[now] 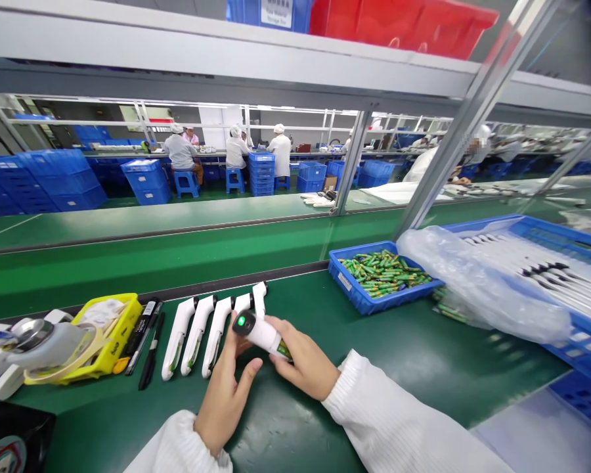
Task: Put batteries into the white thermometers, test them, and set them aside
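My right hand (305,364) is closed around the lower part of a white handheld device (262,334), with green batteries showing in its uncovered compartment. The device's black end shows a lit green spot and points toward me. Beside that end, my left hand (229,387) has its thumb spread away; its fingertips are partly hidden behind the device and seem to touch it. To the left of my hands lies a row of several similar white devices (193,335), some with batteries visible in their open handles.
A blue tray (347,289) of green batteries stands at the back right. Beyond it, a plastic bag (482,282) overlaps a larger blue crate (581,348). On the left are black pens (152,351), a yellow basket (128,322) and a roll of tape (4,453). A metal post (453,138) rises behind.
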A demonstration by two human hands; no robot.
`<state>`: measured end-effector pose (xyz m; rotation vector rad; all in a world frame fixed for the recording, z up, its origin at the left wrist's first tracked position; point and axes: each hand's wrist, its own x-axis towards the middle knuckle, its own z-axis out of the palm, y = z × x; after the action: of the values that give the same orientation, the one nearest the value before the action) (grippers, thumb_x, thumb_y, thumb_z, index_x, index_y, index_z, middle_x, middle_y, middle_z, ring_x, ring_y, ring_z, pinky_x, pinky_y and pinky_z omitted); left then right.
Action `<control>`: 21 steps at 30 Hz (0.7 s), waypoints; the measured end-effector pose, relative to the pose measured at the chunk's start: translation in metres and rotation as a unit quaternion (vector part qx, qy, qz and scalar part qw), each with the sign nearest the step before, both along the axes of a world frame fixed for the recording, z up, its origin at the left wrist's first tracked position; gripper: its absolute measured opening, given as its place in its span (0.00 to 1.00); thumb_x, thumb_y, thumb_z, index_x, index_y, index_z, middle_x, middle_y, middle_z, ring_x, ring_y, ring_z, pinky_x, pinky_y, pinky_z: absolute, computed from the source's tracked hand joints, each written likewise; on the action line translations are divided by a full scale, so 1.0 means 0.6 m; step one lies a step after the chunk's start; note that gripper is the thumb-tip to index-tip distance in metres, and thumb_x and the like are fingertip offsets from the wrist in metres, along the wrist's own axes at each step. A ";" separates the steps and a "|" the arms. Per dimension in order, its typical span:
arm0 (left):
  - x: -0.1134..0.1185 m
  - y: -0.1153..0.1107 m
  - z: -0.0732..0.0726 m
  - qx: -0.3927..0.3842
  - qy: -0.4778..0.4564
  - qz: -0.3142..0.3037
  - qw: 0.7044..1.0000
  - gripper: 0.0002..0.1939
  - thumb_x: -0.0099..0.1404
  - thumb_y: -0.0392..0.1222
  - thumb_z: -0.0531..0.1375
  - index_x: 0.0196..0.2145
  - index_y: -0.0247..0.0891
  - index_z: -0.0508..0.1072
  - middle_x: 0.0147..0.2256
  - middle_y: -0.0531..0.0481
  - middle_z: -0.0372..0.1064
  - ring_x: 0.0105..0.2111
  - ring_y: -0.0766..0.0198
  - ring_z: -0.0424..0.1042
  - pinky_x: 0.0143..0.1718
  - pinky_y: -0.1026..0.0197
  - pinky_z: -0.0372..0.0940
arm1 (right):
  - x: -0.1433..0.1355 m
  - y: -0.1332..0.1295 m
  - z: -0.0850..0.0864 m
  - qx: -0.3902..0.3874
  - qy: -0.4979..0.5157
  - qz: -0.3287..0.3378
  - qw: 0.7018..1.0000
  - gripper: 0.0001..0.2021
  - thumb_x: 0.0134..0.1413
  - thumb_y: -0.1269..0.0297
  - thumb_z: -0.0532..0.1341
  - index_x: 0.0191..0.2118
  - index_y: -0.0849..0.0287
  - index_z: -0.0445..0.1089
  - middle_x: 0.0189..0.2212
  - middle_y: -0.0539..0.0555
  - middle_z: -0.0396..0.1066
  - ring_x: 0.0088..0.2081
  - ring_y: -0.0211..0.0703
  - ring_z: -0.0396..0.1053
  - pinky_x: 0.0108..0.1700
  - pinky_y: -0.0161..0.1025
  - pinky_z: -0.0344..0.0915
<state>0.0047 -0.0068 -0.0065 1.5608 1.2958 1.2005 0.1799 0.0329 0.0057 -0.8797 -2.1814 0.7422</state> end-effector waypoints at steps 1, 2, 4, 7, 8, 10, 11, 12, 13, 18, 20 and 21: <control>-0.003 0.001 0.001 0.023 0.058 0.014 0.998 0.27 0.67 0.47 0.51 0.61 0.50 0.46 0.60 0.45 0.53 0.60 0.55 0.54 0.60 0.47 0.51 | 0.003 0.004 0.000 0.003 0.010 -0.034 0.999 0.30 0.52 0.75 0.54 0.60 0.54 0.48 0.52 0.57 0.62 0.49 0.46 0.64 0.50 0.42 0.60; -0.005 0.003 0.003 0.050 0.107 0.035 0.992 0.26 0.67 0.46 0.50 0.61 0.49 0.48 0.60 0.46 0.53 0.61 0.55 0.52 0.60 0.46 0.50 | 0.007 0.010 0.000 0.000 0.020 -0.071 0.997 0.29 0.51 0.75 0.53 0.60 0.54 0.49 0.51 0.56 0.62 0.49 0.46 0.64 0.50 0.41 0.61; -0.009 0.008 0.005 0.086 0.177 0.079 0.977 0.22 0.68 0.44 0.48 0.59 0.48 0.53 0.59 0.45 0.53 0.61 0.56 0.51 0.61 0.46 0.49 | 0.020 0.026 -0.004 -0.001 0.016 -0.146 0.989 0.28 0.50 0.75 0.53 0.59 0.56 0.51 0.50 0.56 0.63 0.48 0.45 0.65 0.50 0.40 0.61; -0.011 0.013 -0.002 0.077 0.239 0.086 0.964 0.19 0.68 0.44 0.46 0.55 0.44 0.60 0.59 0.43 0.52 0.61 0.55 0.51 0.59 0.46 0.53 | 0.044 0.052 -0.021 0.017 -0.042 -0.231 0.972 0.26 0.51 0.75 0.51 0.58 0.61 0.54 0.46 0.58 0.64 0.46 0.44 0.66 0.49 0.40 0.63; -0.011 0.014 -0.006 0.066 0.252 0.075 0.962 0.18 0.68 0.44 0.46 0.54 0.44 0.61 0.59 0.43 0.51 0.61 0.54 0.50 0.59 0.45 0.53 | 0.052 0.061 -0.028 0.024 -0.058 -0.252 0.966 0.25 0.52 0.75 0.50 0.58 0.63 0.54 0.45 0.59 0.64 0.45 0.44 0.66 0.49 0.40 0.63; -0.011 0.014 -0.016 0.051 0.268 0.058 0.960 0.18 0.68 0.44 0.46 0.53 0.45 0.63 0.61 0.44 0.47 0.62 0.52 0.48 0.58 0.44 0.53 | 0.066 0.075 -0.041 0.033 -0.078 -0.286 0.955 0.23 0.55 0.74 0.48 0.57 0.66 0.55 0.43 0.61 0.65 0.45 0.46 0.66 0.48 0.42 0.64; -0.011 0.014 -0.019 0.044 0.271 0.057 0.960 0.18 0.67 0.44 0.46 0.53 0.45 0.63 0.62 0.45 0.45 0.63 0.52 0.46 0.58 0.43 0.53 | 0.072 0.080 -0.046 0.037 -0.084 -0.300 0.950 0.22 0.57 0.74 0.47 0.57 0.67 0.56 0.43 0.62 0.65 0.45 0.48 0.65 0.49 0.44 0.63; -0.012 0.013 -0.022 0.037 0.268 0.060 0.961 0.18 0.67 0.44 0.46 0.52 0.45 0.65 0.63 0.45 0.44 0.63 0.51 0.45 0.58 0.43 0.53 | 0.077 0.085 -0.049 0.042 -0.093 -0.314 0.944 0.21 0.58 0.73 0.47 0.57 0.68 0.56 0.43 0.63 0.65 0.45 0.50 0.65 0.49 0.45 0.63; -0.012 0.013 -0.025 0.026 0.262 0.062 0.963 0.18 0.67 0.44 0.46 0.52 0.45 0.66 0.63 0.45 0.44 0.63 0.50 0.45 0.58 0.42 0.54 | 0.080 0.088 -0.050 0.048 -0.103 -0.327 0.938 0.21 0.58 0.73 0.47 0.57 0.68 0.57 0.42 0.63 0.65 0.45 0.51 0.65 0.48 0.47 0.63; -0.017 0.017 -0.027 -0.025 0.194 0.059 0.979 0.17 0.65 0.44 0.49 0.46 0.46 0.72 0.59 0.42 0.54 0.60 0.45 0.52 0.55 0.39 0.54 | 0.063 0.077 -0.023 0.099 -0.139 -0.359 0.917 0.22 0.57 0.74 0.50 0.58 0.65 0.57 0.46 0.66 0.62 0.48 0.58 0.58 0.49 0.56 0.56; -0.017 0.019 -0.027 -0.021 0.157 0.061 0.985 0.17 0.64 0.44 0.51 0.47 0.44 0.72 0.57 0.40 0.56 0.60 0.45 0.52 0.57 0.39 0.51 | 0.034 0.059 -0.009 0.120 -0.154 -0.278 0.941 0.22 0.59 0.71 0.52 0.59 0.60 0.56 0.47 0.63 0.62 0.48 0.56 0.57 0.49 0.54 0.56; -0.017 0.021 -0.028 -0.019 0.139 0.062 0.988 0.18 0.63 0.44 0.51 0.48 0.44 0.72 0.57 0.40 0.56 0.60 0.45 0.53 0.57 0.40 0.50 | 0.017 0.049 -0.005 0.121 -0.160 -0.217 0.955 0.22 0.59 0.69 0.54 0.59 0.58 0.56 0.46 0.62 0.62 0.47 0.54 0.58 0.49 0.52 0.57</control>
<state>-0.0057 0.0056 -0.0231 1.6840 1.6081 1.0507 0.1903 0.0625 0.0027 -1.3575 -2.1710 0.1199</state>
